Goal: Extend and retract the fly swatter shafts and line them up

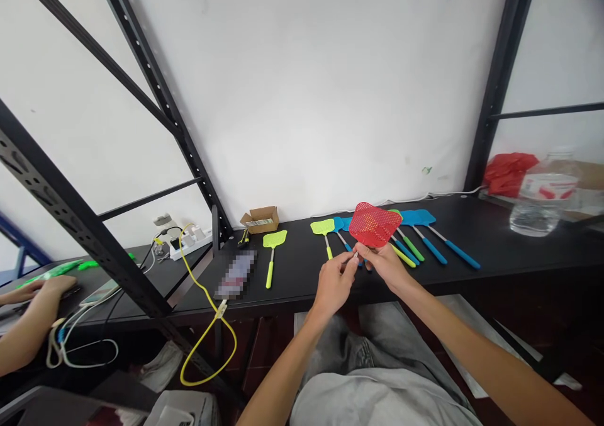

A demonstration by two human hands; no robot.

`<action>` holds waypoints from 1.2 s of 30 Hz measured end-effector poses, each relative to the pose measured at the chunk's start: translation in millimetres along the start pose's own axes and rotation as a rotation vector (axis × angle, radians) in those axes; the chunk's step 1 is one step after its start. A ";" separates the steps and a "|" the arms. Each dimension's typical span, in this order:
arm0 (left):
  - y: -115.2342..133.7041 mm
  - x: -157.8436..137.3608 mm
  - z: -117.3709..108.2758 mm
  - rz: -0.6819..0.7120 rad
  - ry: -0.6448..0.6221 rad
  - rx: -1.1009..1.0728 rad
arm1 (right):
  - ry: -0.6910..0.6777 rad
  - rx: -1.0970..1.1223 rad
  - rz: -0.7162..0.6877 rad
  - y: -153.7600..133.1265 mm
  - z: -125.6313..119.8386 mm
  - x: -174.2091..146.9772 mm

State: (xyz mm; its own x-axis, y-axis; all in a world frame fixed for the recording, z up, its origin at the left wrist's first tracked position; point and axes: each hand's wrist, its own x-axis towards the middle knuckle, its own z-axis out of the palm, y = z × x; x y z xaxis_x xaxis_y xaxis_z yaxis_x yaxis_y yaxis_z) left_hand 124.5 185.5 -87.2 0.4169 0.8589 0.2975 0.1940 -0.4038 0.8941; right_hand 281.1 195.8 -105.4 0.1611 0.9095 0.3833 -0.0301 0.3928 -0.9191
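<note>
A red fly swatter head [375,226] is raised over the black table in front of me. My right hand [384,263] grips it at its lower edge. My left hand [334,282] pinches at the thin metal rod just below the head, its fingertips meeting those of the right. My hands hide the rest of this swatter. Behind them lie several more swatters, among them a yellow swatter [323,227] on the left and a blue swatter [427,218] on the right. Farther left, a separate yellow-green swatter [274,240] lies with its handle toward me.
Left on the table are a phone [236,275] with a yellow cable [198,280], a small cardboard box [260,220] and a power strip [191,242]. A water bottle [540,196] stands at right. Black rack posts flank the space. Another person's hand [59,284] rests at far left.
</note>
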 end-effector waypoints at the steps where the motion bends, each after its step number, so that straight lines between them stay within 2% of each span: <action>1: 0.5 -0.8 -0.9 0.049 0.037 0.113 | 0.017 -0.032 -0.011 2.6 -1.2 0.9; 4: 2.9 -3.7 -2.8 0.137 0.114 0.385 | 0.075 -0.142 -0.071 9.1 -5.6 3.1; 7: 3.6 -5.9 -2.8 0.154 0.134 0.472 | 0.093 -0.180 -0.098 10.7 -8.2 2.4; 10: -0.3 -5.6 -2.2 0.141 0.074 0.391 | 0.057 -0.108 -0.044 7.5 -6.2 -0.9; 14: -8.9 -1.0 -1.5 0.028 -0.085 0.050 | -0.054 -0.007 0.012 2.6 1.1 -5.0; 18: -11.5 3.3 0.2 0.000 -0.078 -0.135 | -0.136 0.070 0.045 -0.4 6.6 -7.8; 22: -10.3 3.5 2.0 0.062 -0.053 -0.133 | -0.080 0.199 0.111 -3.8 5.8 -8.8; 26: -10.7 3.3 2.2 0.115 -0.027 -0.036 | 0.010 0.206 0.086 -6.5 4.6 -7.0; 31: -9.4 4.5 -0.1 0.160 -0.016 -0.003 | -0.026 0.173 0.015 -6.4 8.0 -6.8; 36: -11.9 4.8 0.2 0.122 -0.054 -0.068 | -0.068 0.170 0.036 -5.6 8.2 -9.3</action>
State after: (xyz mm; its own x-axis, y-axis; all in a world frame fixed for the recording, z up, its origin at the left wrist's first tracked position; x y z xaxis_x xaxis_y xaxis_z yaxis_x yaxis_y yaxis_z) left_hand 124.4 194.4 -96.5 0.4811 0.7859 0.3885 0.0791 -0.4803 0.8735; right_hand 271.7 186.3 -103.1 0.0900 0.9281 0.3612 -0.2018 0.3722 -0.9060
